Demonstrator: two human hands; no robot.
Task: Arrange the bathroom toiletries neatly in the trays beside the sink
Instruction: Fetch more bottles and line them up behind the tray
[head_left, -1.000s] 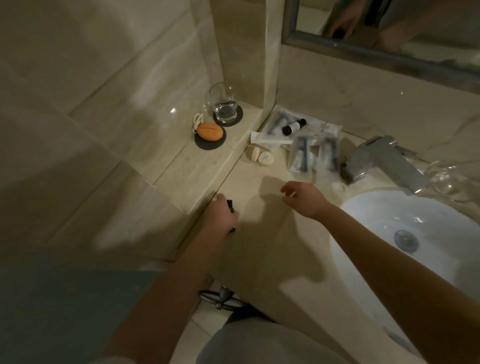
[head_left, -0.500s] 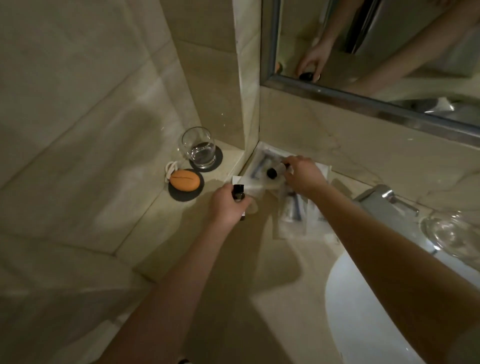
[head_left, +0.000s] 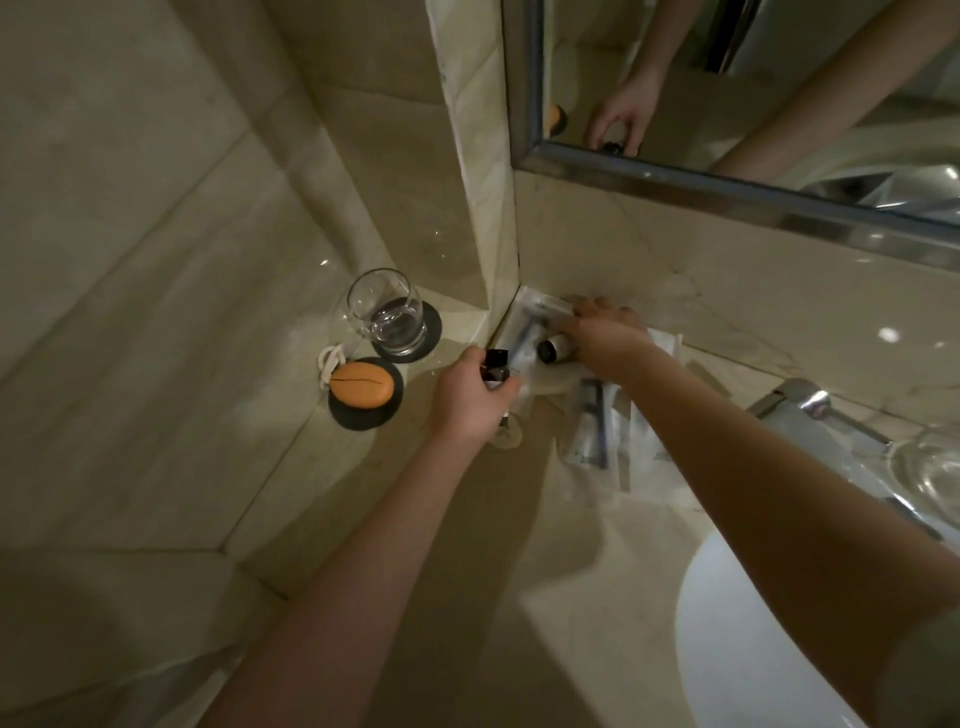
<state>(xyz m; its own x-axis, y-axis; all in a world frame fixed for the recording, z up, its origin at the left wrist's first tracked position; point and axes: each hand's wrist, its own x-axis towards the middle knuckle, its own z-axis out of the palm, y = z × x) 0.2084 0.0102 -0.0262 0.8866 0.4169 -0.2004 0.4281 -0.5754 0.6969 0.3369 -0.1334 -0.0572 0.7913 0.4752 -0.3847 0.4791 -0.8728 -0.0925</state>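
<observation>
My left hand (head_left: 470, 402) grips a small dark-capped bottle (head_left: 494, 368) just above the counter, beside the ledge's edge. My right hand (head_left: 602, 338) reaches into the corner under the mirror and holds a small white bottle with a black cap (head_left: 554, 348) over a pale tray (head_left: 524, 304) there. Clear packets holding dark toiletries (head_left: 592, 421) lie on the counter below my right wrist. A small round white item (head_left: 508, 436) lies partly hidden under my left hand.
On the raised ledge stand a drinking glass (head_left: 387, 312) on a dark coaster and an orange soap (head_left: 362, 388) on another coaster. A chrome tap (head_left: 810, 415), a glass dish (head_left: 935, 467) and the white sink (head_left: 753, 649) lie to the right. A mirror (head_left: 753, 104) hangs above.
Both hands moved from the counter's front up to the corner. My right hand took hold of the white bottle; my left hand carried the dark-capped bottle there and stays close beside it.
</observation>
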